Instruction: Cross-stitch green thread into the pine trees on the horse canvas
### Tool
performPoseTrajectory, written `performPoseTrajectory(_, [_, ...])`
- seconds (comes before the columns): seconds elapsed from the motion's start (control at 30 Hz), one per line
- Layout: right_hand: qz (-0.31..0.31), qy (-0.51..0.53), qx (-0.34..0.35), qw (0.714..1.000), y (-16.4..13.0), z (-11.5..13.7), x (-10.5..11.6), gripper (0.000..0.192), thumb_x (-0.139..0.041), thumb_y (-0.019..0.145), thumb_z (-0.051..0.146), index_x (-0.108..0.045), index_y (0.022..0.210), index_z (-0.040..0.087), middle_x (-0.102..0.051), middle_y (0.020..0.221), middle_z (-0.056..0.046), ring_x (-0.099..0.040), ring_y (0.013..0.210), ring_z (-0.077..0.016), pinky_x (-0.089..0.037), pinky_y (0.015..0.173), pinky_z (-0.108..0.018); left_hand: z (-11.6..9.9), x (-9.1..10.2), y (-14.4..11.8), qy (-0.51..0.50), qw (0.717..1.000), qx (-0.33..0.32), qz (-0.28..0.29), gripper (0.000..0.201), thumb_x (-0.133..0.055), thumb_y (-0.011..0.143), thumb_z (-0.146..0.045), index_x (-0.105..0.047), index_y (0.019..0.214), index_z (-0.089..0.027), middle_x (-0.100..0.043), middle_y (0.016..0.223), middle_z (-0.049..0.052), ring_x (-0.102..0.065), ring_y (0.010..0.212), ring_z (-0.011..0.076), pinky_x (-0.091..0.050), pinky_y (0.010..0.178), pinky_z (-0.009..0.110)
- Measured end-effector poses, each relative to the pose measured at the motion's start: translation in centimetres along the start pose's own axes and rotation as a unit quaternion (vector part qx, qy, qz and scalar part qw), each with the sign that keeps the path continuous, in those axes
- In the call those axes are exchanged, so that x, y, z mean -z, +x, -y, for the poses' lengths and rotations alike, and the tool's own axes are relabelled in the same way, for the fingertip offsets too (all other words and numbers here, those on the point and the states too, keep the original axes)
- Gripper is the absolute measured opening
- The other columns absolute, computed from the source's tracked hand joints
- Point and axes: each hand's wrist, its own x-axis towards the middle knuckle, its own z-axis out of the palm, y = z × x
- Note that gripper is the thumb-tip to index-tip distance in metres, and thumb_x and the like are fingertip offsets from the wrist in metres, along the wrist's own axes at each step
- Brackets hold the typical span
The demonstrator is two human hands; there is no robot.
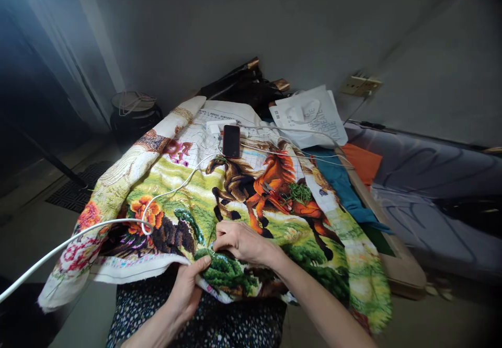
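Large cross-stitch canvas (251,201) with orange and brown horses, flowers and green landscape, spread over a table and hanging over the near edge onto the person's lap. Left hand (187,290) grips the near hem from below, thumb on top, fingers curled under the fabric. Right hand (241,242) rests on top of the canvas just beside the left, fingertips pinched together on the green stitched patch; probably holding a needle, too small to confirm. Hands close together, not touching.

Black phone (231,140) lies face up on the far, unstitched part of the canvas, white charger block (219,126) touching its far end. White cable (117,222) runs from lower left across the canvas toward the charger. Red-handled scissors (276,195) and a green thread bundle (300,192) lie on the orange horse. White paper bag (314,118) at the far right edge, teal cloth (341,186) and orange cloth (363,162) beside the canvas. Wall socket (361,84) behind.
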Motion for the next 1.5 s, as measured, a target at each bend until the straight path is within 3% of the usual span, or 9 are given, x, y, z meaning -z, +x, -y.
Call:
performPoseTrajectory(0.17, [-0.020, 0.061, 0.009, 0.998, 0.2, -1.0, -0.7, 0.017, -0.061, 0.085, 0.009, -0.075, 0.083, 0.018, -0.056, 0.074, 0.001, -0.053, 0.070, -0.0116, -0.036, 0.060, -0.021, -0.1, -0.1, 0.0, 0.005, 1.000, 0.002, 0.008, 0.051, -0.079, 0.060, -0.018, -0.068, 0.109, -0.012, -0.076, 0.088, 0.008, -0.069, 0.090, 0.0265, -0.049, 0.089, 0.040])
performPoseTrajectory(0.43, [-0.050, 0.072, 0.005, 0.996, -0.2, -1.3, -1.6, 0.018, -0.063, 0.082, 0.007, -0.076, 0.082, 0.020, -0.054, 0.071, 0.002, -0.052, 0.066, -0.0108, -0.034, 0.057, -0.020, -0.1, -0.1, 0.1, -0.002, 1.000, 0.013, 0.016, 0.052, -0.079, 0.060, -0.019, -0.068, 0.110, -0.013, -0.077, 0.086, 0.007, -0.069, 0.088, 0.0257, -0.050, 0.087, 0.038])
performPoseTrajectory(0.7, [-0.028, 0.021, 0.017, 0.999, -0.3, -0.4, -0.8, 0.018, -0.058, 0.087, 0.009, -0.073, 0.087, 0.020, -0.054, 0.077, 0.000, -0.051, 0.074, -0.0132, -0.033, 0.060, -0.022, -0.2, 0.0, 0.1, 0.006, 1.000, 0.024, 0.012, 0.041, -0.081, 0.057, -0.021, -0.072, 0.096, -0.012, -0.077, 0.085, 0.008, -0.069, 0.090, 0.0274, -0.050, 0.088, 0.040])
performPoseTrajectory(0.9, [-0.015, -0.032, 0.017, 0.999, -0.4, 0.4, -0.2, 0.018, -0.060, 0.083, 0.006, -0.072, 0.083, 0.020, -0.054, 0.078, -0.001, -0.049, 0.074, -0.0138, -0.031, 0.058, -0.023, -0.2, -0.2, 0.0, 0.011, 1.000, 0.014, 0.013, 0.044, -0.083, 0.054, -0.021, -0.072, 0.096, -0.012, -0.077, 0.085, 0.008, -0.069, 0.088, 0.0269, -0.049, 0.088, 0.040])
performPoseTrajectory(1.23, [-0.025, 0.041, 0.042, 0.998, 0.2, -1.4, -0.9, 0.021, -0.058, 0.086, 0.008, -0.075, 0.083, 0.020, -0.055, 0.075, 0.001, -0.052, 0.070, -0.0114, -0.035, 0.058, -0.021, -0.6, -0.5, 0.0, 0.011, 0.999, 0.046, 0.006, 0.028, -0.083, 0.051, -0.022, -0.073, 0.075, -0.012, -0.076, 0.076, 0.009, -0.069, 0.085, 0.0276, -0.049, 0.087, 0.040])
performPoseTrajectory(1.5, [-0.035, 0.035, 0.059, 0.997, 0.5, -1.5, -1.4, 0.020, -0.060, 0.085, 0.008, -0.075, 0.081, 0.021, -0.055, 0.073, 0.001, -0.051, 0.067, -0.0112, -0.033, 0.056, -0.021, -1.0, -0.5, 0.0, 0.021, 0.997, 0.073, 0.022, 0.028, -0.083, 0.051, -0.024, -0.073, 0.074, -0.012, -0.076, 0.076, 0.010, -0.070, 0.081, 0.0288, -0.049, 0.086, 0.043])
